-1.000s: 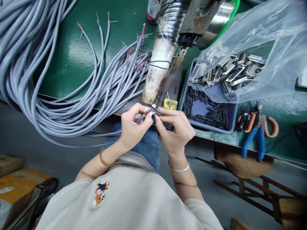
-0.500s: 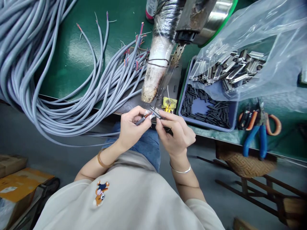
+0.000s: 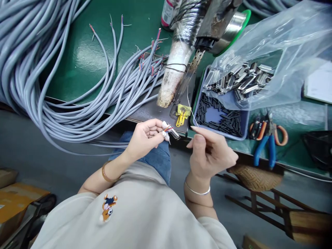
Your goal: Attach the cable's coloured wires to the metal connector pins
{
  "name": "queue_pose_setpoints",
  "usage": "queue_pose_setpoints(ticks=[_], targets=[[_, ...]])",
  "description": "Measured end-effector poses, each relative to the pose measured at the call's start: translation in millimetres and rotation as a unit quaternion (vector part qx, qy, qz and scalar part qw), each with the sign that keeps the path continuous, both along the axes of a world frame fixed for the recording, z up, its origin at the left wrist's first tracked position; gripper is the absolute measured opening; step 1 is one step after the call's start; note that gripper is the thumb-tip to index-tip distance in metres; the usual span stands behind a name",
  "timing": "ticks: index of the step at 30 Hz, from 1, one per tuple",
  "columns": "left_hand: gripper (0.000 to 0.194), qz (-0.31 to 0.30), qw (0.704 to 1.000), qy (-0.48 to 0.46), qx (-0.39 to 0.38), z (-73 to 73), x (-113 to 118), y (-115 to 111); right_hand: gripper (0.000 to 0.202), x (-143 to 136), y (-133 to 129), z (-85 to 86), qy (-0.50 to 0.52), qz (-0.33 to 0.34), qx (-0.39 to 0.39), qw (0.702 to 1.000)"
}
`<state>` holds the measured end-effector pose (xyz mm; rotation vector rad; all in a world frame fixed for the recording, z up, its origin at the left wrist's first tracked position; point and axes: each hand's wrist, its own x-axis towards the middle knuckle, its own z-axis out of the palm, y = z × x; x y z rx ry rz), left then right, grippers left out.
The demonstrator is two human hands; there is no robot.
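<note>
Between the thumb and forefinger of my left hand (image 3: pixel 146 138) is a cable end with thin coloured wires (image 3: pixel 168 128). A metal multi-pin connector (image 3: pixel 174 133) sits at those wires, just beyond the fingertips. White coverings show on the tips of that thumb and forefinger. To the right, my right hand (image 3: pixel 211 152) is off the connector, fingers partly bent and apart. Its forefinger meets the lower end of a thin solder wire (image 3: pixel 190 103); no grip on the wire shows. A soldering iron (image 3: pixel 198 60) points down above a yellow sponge (image 3: pixel 184 110).
Grey cables (image 3: pixel 85 110) with stripped ends cover the left side. A blue tray (image 3: pixel 243 133) holds black sleeves (image 3: pixel 230 124) and bagged metal connectors (image 3: pixel 243 77). Pliers (image 3: pixel 267 141) lie right of it. A wrapped tube (image 3: pixel 172 72) slants down beside the iron; a solder spool (image 3: pixel 232 31) stands behind.
My right hand has let go of the connector and moved right to the solder wire's end. My left hand keeps its hold, and the connector now tilts down to the right.
</note>
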<state>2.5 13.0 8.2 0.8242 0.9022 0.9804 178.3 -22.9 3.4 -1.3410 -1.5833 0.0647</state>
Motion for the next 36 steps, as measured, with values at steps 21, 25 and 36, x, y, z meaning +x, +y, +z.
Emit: queue_pose_setpoints(ticks=[21, 25, 36], targets=[[0.022, -0.021, 0.999, -0.018, 0.044, -15.7, -6.2, -6.3, 0.024, -11.5, 0.7, 14.1, -0.264, 0.09, 0.048, 0.959], [0.024, -0.013, 0.999, -0.02, 0.034, -17.5, -6.3, -7.1, 0.029, -11.0, -1.2, 12.9, -0.28, 0.122, 0.049, 0.951], [0.026, -0.015, 0.988, -0.016, 0.151, -28.2, -12.8, -8.2, 0.02, -4.4, -7.8, 8.4, -0.103, 0.11, 0.05, 0.987]])
